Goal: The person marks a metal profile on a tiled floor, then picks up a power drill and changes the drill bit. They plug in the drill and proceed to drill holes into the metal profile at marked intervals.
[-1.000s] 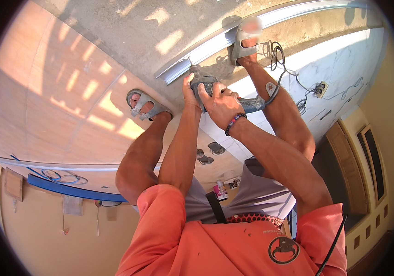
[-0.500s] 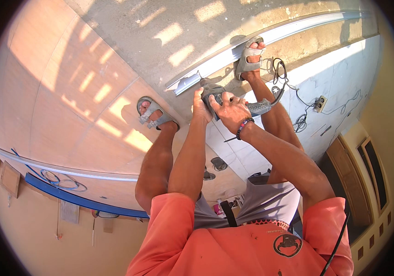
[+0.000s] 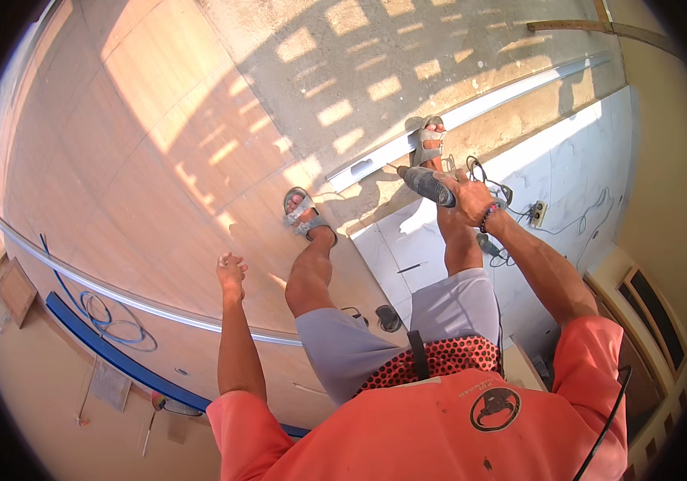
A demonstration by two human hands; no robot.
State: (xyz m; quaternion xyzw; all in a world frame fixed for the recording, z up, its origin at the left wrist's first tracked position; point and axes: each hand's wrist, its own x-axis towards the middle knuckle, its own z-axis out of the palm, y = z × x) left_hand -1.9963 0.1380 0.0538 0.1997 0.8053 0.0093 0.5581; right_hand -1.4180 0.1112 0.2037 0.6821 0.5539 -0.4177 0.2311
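My right hand (image 3: 471,199) is wrapped round the rear grip of a dark, dusty power drill (image 3: 430,186). The drill's bit points up and left, close to the near end of a long, pale metal channel (image 3: 483,115) lying on the concrete. A dark oblong mark or cutout shows near that end of the channel. Away to the left, my left hand (image 3: 232,275) hangs over the tan panels with its fingers loosely bent and apart, and nothing shows in it. The drill's grip is mostly hidden by my right hand.
Glossy white tiles (image 3: 576,160) carry black cord (image 3: 479,170), a socket block (image 3: 538,212) and a thin dark rod (image 3: 412,267). My sandalled feet straddle the work area, the right one beside the channel. A blue bar (image 3: 131,362) and coiled blue hose (image 3: 99,313) are at the left.
My left hand has let go of the drill and swung down to the left. The right hand has drawn the drill to the right, off the channel's end. My head view has shifted.
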